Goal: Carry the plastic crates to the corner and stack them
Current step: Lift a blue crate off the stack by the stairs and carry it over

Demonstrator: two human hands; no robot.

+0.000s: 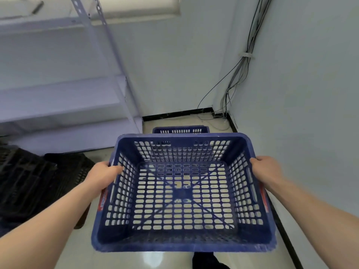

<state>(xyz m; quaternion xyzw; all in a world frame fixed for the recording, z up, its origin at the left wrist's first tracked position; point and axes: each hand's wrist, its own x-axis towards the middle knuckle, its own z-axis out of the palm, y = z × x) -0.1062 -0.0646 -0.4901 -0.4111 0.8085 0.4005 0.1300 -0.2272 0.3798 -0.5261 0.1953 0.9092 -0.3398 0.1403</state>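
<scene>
Blue crate (182, 193) held off floor, left hand (105, 174) and right hand (267, 171) gripping side rims. Second crate (180, 130) straight ahead in corner, long axis crosswise like carried one; hands equidistant.

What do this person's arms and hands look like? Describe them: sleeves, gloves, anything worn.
Both are bare. The left hand and right hand wear no gloves, and no ring shows on the parts in view. The left forearm and right forearm are uncovered right to the picture's edge: no sleeve, watch, band or marking shows.
</scene>
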